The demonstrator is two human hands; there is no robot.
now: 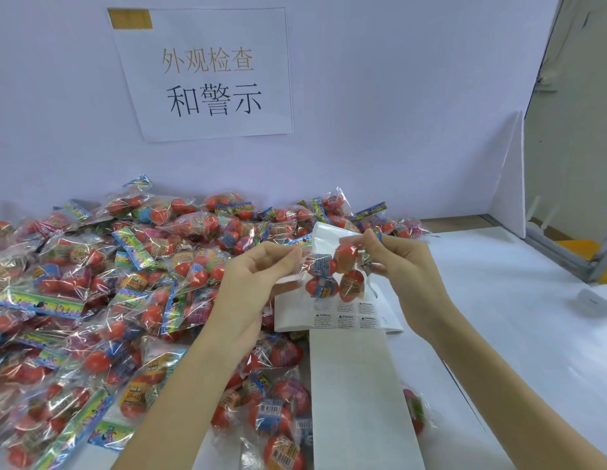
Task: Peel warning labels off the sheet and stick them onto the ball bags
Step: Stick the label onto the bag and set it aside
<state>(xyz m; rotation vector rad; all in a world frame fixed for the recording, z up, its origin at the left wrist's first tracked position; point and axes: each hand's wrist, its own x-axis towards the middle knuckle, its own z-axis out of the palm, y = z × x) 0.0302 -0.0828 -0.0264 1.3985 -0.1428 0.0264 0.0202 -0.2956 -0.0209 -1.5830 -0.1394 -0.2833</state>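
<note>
White table (492, 320) under heaped ball bags (75, 283), label sheet (349, 320), backing strip (359, 401).

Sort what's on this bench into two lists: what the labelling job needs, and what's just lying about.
For the job:
- held bag, pinched by left hand and right hand
- label sheet
- bag pile

Lying about:
- wall sign
- white box
- foam board

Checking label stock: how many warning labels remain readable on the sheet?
5 warning labels on the sheet: lower row at left, middle, right; upper row two. The held bag may hide more.
</note>
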